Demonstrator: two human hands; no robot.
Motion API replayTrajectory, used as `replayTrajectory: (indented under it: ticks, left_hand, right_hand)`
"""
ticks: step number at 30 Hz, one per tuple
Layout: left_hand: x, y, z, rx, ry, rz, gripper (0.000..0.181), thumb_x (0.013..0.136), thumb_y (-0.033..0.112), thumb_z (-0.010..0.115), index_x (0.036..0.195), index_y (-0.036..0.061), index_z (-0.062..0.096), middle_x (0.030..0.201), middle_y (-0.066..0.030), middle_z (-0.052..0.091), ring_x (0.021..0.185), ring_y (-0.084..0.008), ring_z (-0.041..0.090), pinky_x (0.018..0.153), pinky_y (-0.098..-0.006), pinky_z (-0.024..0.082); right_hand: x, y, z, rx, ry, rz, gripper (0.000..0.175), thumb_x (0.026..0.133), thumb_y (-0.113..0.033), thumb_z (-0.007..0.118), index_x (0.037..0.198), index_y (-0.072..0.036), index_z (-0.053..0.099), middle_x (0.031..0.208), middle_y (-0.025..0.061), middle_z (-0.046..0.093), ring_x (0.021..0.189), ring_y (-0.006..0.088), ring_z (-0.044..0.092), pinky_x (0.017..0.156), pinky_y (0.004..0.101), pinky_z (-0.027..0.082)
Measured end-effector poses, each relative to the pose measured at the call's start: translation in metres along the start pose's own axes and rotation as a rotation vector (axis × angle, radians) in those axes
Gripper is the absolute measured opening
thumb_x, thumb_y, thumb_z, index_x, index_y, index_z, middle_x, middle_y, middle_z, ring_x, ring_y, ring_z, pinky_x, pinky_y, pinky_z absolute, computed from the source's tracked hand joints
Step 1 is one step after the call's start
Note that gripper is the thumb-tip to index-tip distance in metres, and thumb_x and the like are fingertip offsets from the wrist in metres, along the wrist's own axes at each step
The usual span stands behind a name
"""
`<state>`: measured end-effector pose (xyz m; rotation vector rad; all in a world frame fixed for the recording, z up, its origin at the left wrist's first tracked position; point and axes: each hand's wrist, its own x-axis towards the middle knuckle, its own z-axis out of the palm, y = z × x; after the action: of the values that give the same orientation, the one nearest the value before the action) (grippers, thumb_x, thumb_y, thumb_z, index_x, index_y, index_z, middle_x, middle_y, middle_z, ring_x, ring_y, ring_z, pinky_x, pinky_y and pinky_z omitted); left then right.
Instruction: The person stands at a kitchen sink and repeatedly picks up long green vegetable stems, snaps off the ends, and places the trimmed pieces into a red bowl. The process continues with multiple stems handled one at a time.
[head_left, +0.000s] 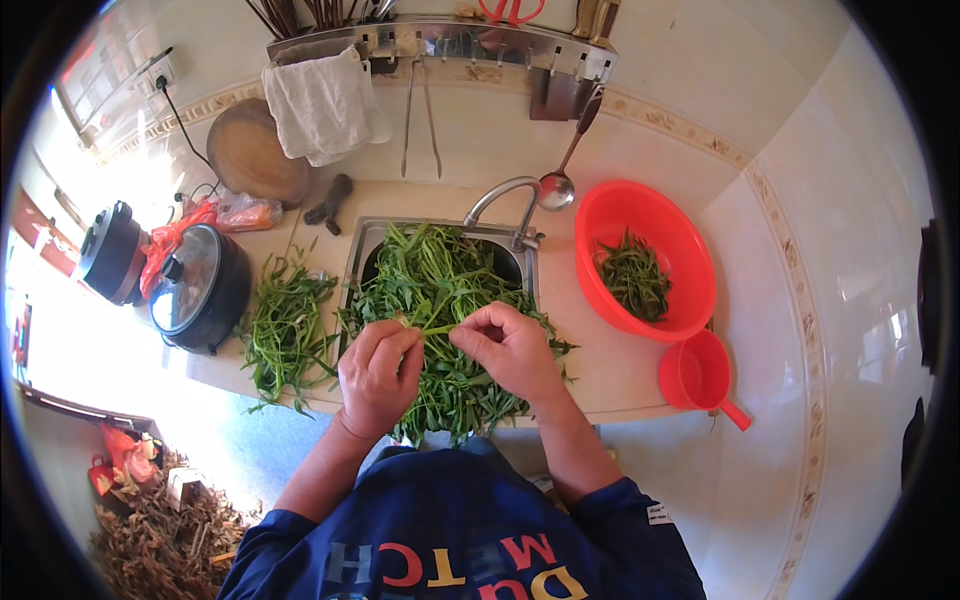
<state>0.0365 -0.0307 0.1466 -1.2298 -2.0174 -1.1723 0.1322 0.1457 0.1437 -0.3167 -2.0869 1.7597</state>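
Observation:
A large heap of leafy green vegetable stems (442, 277) fills the metal sink (357, 232) and spills over its front edge. Above the heap, my left hand (381, 369) grips one end of a green stem (437, 330), with its fingers curled. My right hand (508, 346) pinches the other end of that stem between thumb and forefinger. Left of the sink a smaller pile of greens (289, 330) lies on the counter. To the right, a red plastic basin (686, 247) holds a small bunch of greens (636, 276).
A curved faucet (501, 187) rises behind the sink. At right sits a red plastic dipper (694, 371). A black lidded electric pot (199, 289) and a round wooden board (255, 154) are at left. A ladle (556, 190), tongs (420, 120) and a white cloth (321, 105) hang from the wall rack.

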Motion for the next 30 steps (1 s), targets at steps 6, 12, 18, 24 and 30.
replayTrajectory:
  ticks: [6,12,18,24,30]
  left_hand:
    - [-0.003,0.001,0.001,0.029,-0.060,0.062,0.022,0.080,-0.003,0.078,0.096,0.0048,0.066,0.092,-0.0106,0.067,0.073,-0.0295,0.067,0.063,-0.0376,0.054]
    - [-0.001,0.005,0.004,-0.120,-0.137,-0.110,0.020,0.081,0.002,0.079,0.099,0.0044,0.071,0.089,-0.0103,0.065,0.069,-0.0271,0.065,0.058,-0.0371,0.052]
    - [-0.006,-0.003,0.013,-0.004,-0.189,-0.124,0.018,0.083,0.010,0.079,0.099,0.0067,0.073,0.083,-0.0075,0.061,0.068,-0.0262,0.064,0.059,-0.0372,0.052]
    - [-0.003,-0.001,0.015,0.059,-0.194,-0.090,0.016,0.082,0.010,0.078,0.096,0.0077,0.071,0.082,-0.0071,0.060,0.068,-0.0273,0.064,0.059,-0.0383,0.052]
    - [-0.001,0.003,0.016,0.005,-0.203,-0.168,0.015,0.082,0.009,0.077,0.096,0.0085,0.070,0.084,-0.0074,0.061,0.070,-0.0281,0.065,0.061,-0.0383,0.053]
  right_hand:
    - [0.012,0.006,-0.007,0.446,-0.165,0.495,0.015,0.093,-0.016,0.077,0.088,-0.007,0.066,0.070,-0.0048,0.058,0.060,0.0042,0.052,0.053,0.0201,0.041]
    - [0.005,0.011,0.014,-0.096,0.094,-0.142,0.014,0.089,-0.007,0.078,0.088,-0.005,0.063,0.077,0.0003,0.061,0.062,0.0118,0.058,0.052,0.0268,0.046]
    - [0.005,0.011,0.022,-0.555,0.193,-0.522,0.019,0.082,-0.006,0.079,0.088,-0.007,0.061,0.084,0.0087,0.061,0.065,0.0278,0.063,0.054,0.0372,0.051]
    - [0.003,0.010,0.022,-0.684,0.224,-0.619,0.019,0.082,-0.005,0.078,0.089,-0.007,0.060,0.086,0.0090,0.062,0.072,0.0285,0.065,0.059,0.0377,0.053]
    - [0.004,0.014,0.024,-0.682,0.245,-0.663,0.019,0.082,-0.004,0.077,0.092,-0.006,0.060,0.088,0.0095,0.063,0.075,0.0277,0.065,0.062,0.0362,0.054]
